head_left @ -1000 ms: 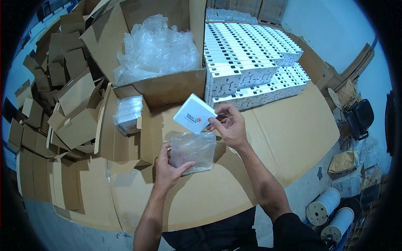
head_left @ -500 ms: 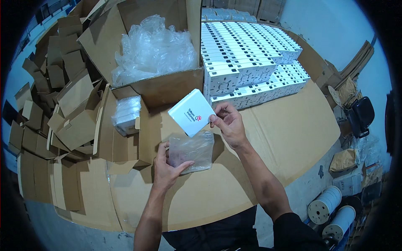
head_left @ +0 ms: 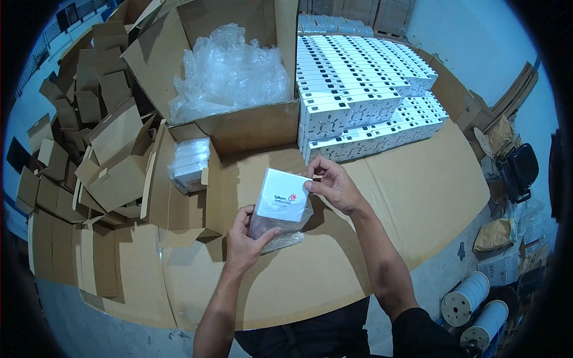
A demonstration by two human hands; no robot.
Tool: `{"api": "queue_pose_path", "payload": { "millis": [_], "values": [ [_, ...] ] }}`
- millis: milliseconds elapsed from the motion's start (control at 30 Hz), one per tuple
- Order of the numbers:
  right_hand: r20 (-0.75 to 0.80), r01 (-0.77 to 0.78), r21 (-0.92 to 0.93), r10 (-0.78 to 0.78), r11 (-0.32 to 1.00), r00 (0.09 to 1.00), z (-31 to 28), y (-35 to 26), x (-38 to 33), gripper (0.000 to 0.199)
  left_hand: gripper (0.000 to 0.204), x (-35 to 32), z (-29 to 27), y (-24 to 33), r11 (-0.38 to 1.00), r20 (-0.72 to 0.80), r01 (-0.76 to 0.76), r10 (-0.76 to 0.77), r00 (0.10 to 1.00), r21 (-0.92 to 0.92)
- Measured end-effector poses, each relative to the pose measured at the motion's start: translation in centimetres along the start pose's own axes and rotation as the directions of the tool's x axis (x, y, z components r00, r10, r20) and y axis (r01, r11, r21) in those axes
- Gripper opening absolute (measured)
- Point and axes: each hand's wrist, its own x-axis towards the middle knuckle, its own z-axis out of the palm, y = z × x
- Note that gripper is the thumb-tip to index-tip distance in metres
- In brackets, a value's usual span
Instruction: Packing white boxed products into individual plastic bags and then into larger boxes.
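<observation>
- The cardboard-topped table point(head_left: 412, 197) is spreading beneath everything.
- A big carton point(head_left: 256, 132) of crumpled plastic point(head_left: 233, 74) is standing at eleven o'clock from the hands.
- Stacked white boxes point(head_left: 373, 112) are sitting at one o'clock.
- The left hand point(head_left: 246, 243) is gripping a clear bag point(head_left: 289, 240), thumb against fingers.
- The right hand point(head_left: 337, 188), at three o'clock, is pinching a white square case point(head_left: 280, 186), whose lower edge is overlapping the bag.

The white square panel point(head_left: 283, 194) has come down, apparently partly into the clear bag point(head_left: 290, 229).

Pale wall point(head_left: 477, 53) at upper right, grey floor point(head_left: 431, 293) around a cardboard-covered table point(head_left: 424, 197), cool bluish light
</observation>
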Motion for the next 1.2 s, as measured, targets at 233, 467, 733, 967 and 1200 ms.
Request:
{"api": "queue_pose_path", "payload": {
  "millis": [233, 467, 733, 967, 1200],
  "values": [
    [0.042, -0.027, -0.043, 0.029, 0.999, 0.999, 0.7, 0.2, -0.1, 0.015, 0.027, 0.1, 0.3, 0.4, 0.992, -0.002, 0.107, -0.107, 0.994, -0.064],
    [0.01, -0.066, -0.208, 0.069, 0.976, 0.998, 0.8, 0.8, 0.4, 0.017, 0.029, 1.5, 1.5, 0.5, 0.967, -0.092, 0.144, -0.166, 0.982, -0.21],
    [0.007, -0.448, 0.031, 0.448, 0.893, 0.894, 0.8, 0.8, 0.1, 0.02, 0.03, 3.6, 2.2, -0.3, 0.958, -0.294, 0.045, -0.131, 0.947, -0.283],
    [-0.072, -0.363, 0.046, 0.366, 0.931, 0.928, 1.4, 1.9, 0.4, 0.009, 0.027, 4.2, 0.6, -3.8, 0.954, -0.347, -0.114, 0.011, 0.938, -0.278],
    [-0.098, -0.348, 0.029, 0.349, 0.937, 0.932, 1.4, 2.3, 0.4, 0.006, 0.02, 3.6, 1.5, -1.2, 0.904, -0.282, -0.016, -0.117, 0.952, -0.427]
  ]
}}
